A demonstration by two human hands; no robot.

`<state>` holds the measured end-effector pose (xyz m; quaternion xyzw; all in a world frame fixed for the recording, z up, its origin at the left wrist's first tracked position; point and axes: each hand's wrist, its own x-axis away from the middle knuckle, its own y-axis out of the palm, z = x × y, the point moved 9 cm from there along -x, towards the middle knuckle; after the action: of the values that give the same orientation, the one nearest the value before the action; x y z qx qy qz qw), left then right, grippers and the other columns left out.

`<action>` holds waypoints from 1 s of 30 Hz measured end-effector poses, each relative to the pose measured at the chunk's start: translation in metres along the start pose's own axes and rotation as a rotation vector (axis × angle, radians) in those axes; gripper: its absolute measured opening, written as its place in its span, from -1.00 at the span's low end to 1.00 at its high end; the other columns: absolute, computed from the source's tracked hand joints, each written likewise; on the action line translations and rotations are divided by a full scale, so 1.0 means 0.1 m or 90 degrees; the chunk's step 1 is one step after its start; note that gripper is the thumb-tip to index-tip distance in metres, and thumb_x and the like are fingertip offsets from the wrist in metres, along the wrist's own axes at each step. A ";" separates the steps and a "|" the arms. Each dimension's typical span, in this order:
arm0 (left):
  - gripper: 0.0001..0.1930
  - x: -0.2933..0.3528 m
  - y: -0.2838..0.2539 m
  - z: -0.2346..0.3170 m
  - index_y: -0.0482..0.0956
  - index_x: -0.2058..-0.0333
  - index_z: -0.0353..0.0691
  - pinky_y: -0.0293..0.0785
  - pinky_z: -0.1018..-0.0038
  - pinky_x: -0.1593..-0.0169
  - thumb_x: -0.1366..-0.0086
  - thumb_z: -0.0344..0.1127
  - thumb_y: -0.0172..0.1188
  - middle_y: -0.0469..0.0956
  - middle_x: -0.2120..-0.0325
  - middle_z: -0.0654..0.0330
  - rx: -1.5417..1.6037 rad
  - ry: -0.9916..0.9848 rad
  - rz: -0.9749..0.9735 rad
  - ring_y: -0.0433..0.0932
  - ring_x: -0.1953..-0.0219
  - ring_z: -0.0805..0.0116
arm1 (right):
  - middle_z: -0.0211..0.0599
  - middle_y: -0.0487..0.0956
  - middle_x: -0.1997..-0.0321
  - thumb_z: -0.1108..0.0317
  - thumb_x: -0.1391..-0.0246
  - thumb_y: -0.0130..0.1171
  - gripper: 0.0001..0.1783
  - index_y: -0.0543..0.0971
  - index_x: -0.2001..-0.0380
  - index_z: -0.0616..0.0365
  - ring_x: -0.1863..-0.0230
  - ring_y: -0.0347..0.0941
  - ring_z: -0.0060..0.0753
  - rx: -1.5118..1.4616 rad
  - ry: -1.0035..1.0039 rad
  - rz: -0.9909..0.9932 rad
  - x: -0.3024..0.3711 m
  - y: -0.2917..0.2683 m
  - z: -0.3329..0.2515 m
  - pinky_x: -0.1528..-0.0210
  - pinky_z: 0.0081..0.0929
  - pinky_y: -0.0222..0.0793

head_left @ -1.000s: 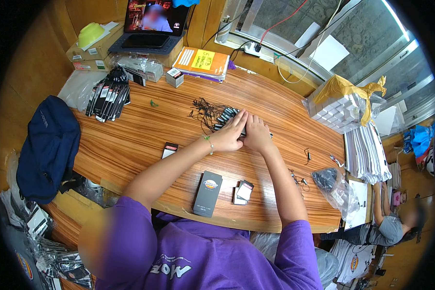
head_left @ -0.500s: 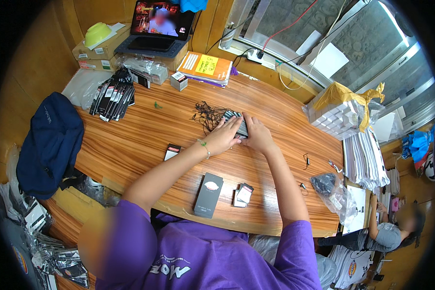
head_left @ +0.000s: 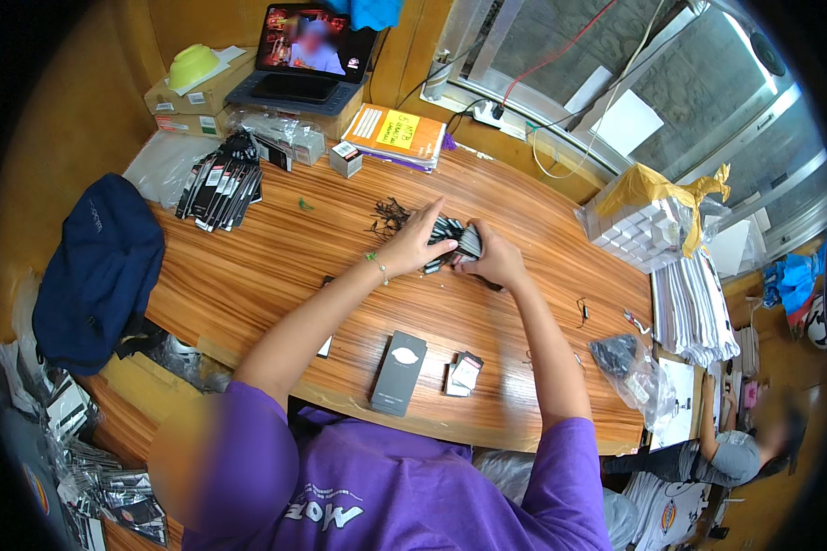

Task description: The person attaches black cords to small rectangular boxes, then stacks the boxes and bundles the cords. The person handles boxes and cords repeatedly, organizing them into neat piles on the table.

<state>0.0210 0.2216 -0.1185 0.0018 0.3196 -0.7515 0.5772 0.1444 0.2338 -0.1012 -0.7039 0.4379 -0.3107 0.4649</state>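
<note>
Right hand [head_left: 499, 260] is curled round a dark-and-silver stack of slim pieces with black cords [head_left: 468, 241]; left hand [head_left: 412, 246]'s loosely open, thumb against its left side.

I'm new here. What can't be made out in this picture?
All in the head view:
Bundle: partly hidden by the left fingers and right fingers.
Card: its middle covered by the left forearm.
Blue cloth: cut off by the top edge.
Figure on the screen: head blurred.
</note>
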 end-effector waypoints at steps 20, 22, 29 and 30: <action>0.33 -0.09 0.48 0.77 -0.70 -0.14 -0.17 0.01 0.42 -0.21 0.18 -0.23 0.43 -0.05 -0.15 -0.20 0.208 0.106 -0.067 0.02 -0.21 0.10 | -0.11 0.53 0.24 0.25 0.58 0.43 -0.13 0.33 0.04 0.13 0.20 0.46 -0.15 0.241 -0.014 -0.514 0.12 -0.71 -0.64 0.17 -0.39 0.34; 0.23 -0.10 0.42 0.75 -0.53 -0.18 -0.20 0.10 0.43 -0.16 0.16 -0.27 0.41 0.10 -0.09 -0.14 0.300 0.069 -0.040 0.14 -0.14 0.14 | -0.10 0.53 0.24 0.26 0.57 0.43 -0.14 0.33 0.04 0.14 0.21 0.46 -0.16 0.258 -0.032 -0.520 0.10 -0.73 -0.75 0.18 -0.39 0.35; -0.21 -0.10 0.48 0.57 0.08 -0.12 -0.33 0.37 0.49 0.09 0.08 -0.43 0.31 0.41 0.21 0.12 0.471 -0.005 -0.178 0.42 0.20 0.37 | -0.17 0.52 0.27 0.22 0.53 0.44 -0.18 0.35 0.06 0.15 0.25 0.45 -0.26 0.149 -0.040 -0.580 0.14 -0.67 -0.70 0.22 -0.46 0.34; -0.24 -0.06 0.52 0.57 0.09 -0.11 -0.33 0.38 0.51 0.15 0.07 -0.44 0.30 0.42 0.26 0.15 0.489 -0.044 -0.240 0.43 0.26 0.41 | -0.19 0.52 0.27 0.21 0.52 0.45 -0.19 0.36 0.07 0.16 0.26 0.45 -0.29 0.114 -0.034 -0.587 0.18 -0.64 -0.63 0.23 -0.47 0.33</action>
<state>0.0893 0.1927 -0.0953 0.1330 -0.0083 -0.9080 0.3971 0.1197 0.2046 -0.0180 -0.7896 0.0386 -0.5036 0.3483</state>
